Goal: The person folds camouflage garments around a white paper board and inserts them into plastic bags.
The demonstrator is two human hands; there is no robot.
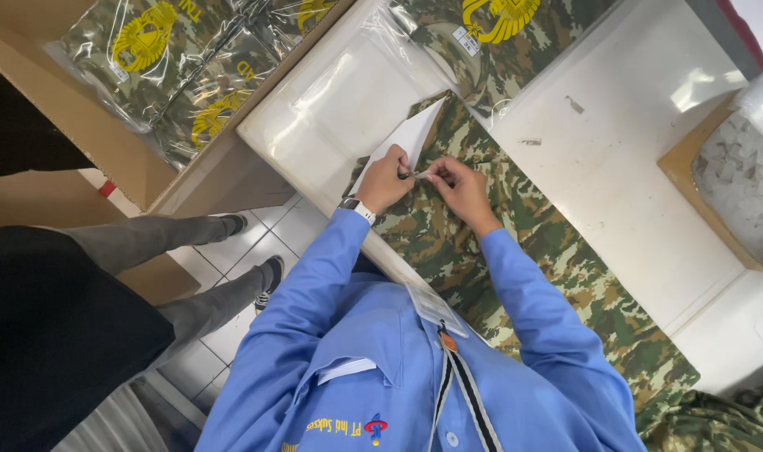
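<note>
The left hand (385,177) was curled narrow, its fingertips pinching one end of a small dark metal tool (409,175); what kind of tool it was could not be told. A watch (358,207) sat on that wrist above a blue sleeve (314,285). Just under and beside this hand lay a white folded card (407,141), resting on the camouflage garment (515,251), near the tabletop's (616,167) left edge.

Far left of that edge, an open cardboard box (222,172) held bagged camouflage pieces with yellow emblems (147,42). Beside the box another person stood on the tiled floor (273,226), in grey trousers (164,243) and dark shoes.

At the far left corner of the tabletop lay a clear plastic bag (340,92), flat and shiny.

The right hand (461,191) met the left over the garment, fingers bent narrow and pinched at the tool's other end, touching the cloth there. The garment ran from the far edge, where another bagged piece (499,33) lay, down to the near right corner, where it spilled over.

Toward the right edge the white surface was bare and scuffed, and a brown tray (678,172) of small pale scraps (745,176) stood at the right edge.
</note>
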